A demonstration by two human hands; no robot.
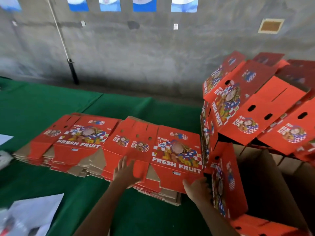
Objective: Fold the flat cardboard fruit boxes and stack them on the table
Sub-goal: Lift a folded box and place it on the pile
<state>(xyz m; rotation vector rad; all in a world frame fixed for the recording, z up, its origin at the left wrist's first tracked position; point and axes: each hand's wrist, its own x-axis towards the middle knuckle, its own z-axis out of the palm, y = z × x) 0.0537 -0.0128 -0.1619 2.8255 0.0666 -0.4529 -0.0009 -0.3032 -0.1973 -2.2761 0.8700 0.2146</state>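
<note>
Two piles of flat red "FRESH FRUIT" cardboard boxes lie on the green table (51, 103): a left pile (71, 142) and a right pile (163, 155). My left hand (125, 171) rests with fingers spread on the top sheet of the right pile, near its front edge. My right hand (198, 189) is at that pile's front right corner, its fingers at the sheet's edge beside a folded box; whether it grips the sheet is unclear. Folded red boxes (255, 106) are heaped at the right, several tilted, with an open one (265, 181) showing its brown inside.
A grey concrete wall runs behind the table, with a white pole (61, 38) leaning against it. White paper and plastic (34, 212) lie at the table's front left corner. More white paper (4, 138) sits at the left edge.
</note>
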